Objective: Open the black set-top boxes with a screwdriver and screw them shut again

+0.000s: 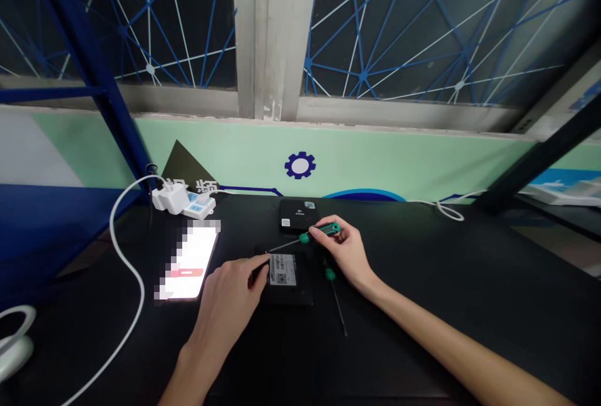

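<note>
A flat black device with a white printed label (283, 270) lies on the black table. My left hand (230, 293) grips its left edge, index finger and thumb curled beside the label. In my right hand (345, 249) is a green-handled screwdriver (305, 238), held by the handle. Its thin shaft points left, and the tip is at the device's upper left edge, close to my left index finger. A second green screwdriver (330, 275) lies below my right hand, its shaft pointing toward me; part of its handle is hidden. Behind the device sits a small black box (295, 215) with stickers.
A phone with a lit, partly blurred screen (192, 262) lies on the left. Behind it are a white power strip (200, 205) and plug adapter (169, 198); a white cable (126, 255) runs toward me. Another white cable (448, 210) lies at the back right, against the green wall.
</note>
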The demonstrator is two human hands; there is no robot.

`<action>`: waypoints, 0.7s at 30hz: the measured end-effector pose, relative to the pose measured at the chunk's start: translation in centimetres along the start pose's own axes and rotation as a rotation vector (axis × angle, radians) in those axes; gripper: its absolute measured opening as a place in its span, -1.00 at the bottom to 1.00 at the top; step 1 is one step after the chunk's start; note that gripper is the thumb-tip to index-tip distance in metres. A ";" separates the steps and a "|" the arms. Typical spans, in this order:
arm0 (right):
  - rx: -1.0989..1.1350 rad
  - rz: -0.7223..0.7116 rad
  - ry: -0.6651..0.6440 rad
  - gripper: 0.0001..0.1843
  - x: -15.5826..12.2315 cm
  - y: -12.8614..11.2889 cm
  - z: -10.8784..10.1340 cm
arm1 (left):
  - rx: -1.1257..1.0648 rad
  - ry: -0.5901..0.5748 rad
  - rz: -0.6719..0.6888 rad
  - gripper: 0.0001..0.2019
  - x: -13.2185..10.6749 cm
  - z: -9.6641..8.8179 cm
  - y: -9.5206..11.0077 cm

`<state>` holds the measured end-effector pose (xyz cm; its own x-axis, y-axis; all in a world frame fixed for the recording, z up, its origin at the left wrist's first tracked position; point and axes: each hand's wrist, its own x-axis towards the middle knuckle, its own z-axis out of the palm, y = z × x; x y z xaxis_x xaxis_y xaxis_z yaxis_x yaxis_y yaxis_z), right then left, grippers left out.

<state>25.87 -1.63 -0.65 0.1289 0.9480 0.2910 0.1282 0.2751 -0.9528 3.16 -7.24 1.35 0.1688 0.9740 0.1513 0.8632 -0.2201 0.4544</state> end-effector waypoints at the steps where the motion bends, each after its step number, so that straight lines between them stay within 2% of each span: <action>1: 0.005 0.003 -0.001 -0.54 0.0 0.0 0.0 | -0.002 0.000 -0.003 -0.68 0.0 0.0 0.0; 7: 0.048 0.012 -0.001 -0.59 0.0 0.2 0.0 | -0.023 -0.009 -0.010 -0.67 0.1 0.1 -0.1; 21: 0.047 0.030 -0.016 -0.56 0.0 0.3 0.0 | -0.052 0.014 0.012 -0.68 0.0 0.3 -0.3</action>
<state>25.93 -1.50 -0.94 0.1165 0.9582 0.2615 0.0779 0.2536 -0.9642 3.02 -7.15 0.96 0.1724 0.9704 0.1692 0.8349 -0.2351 0.4976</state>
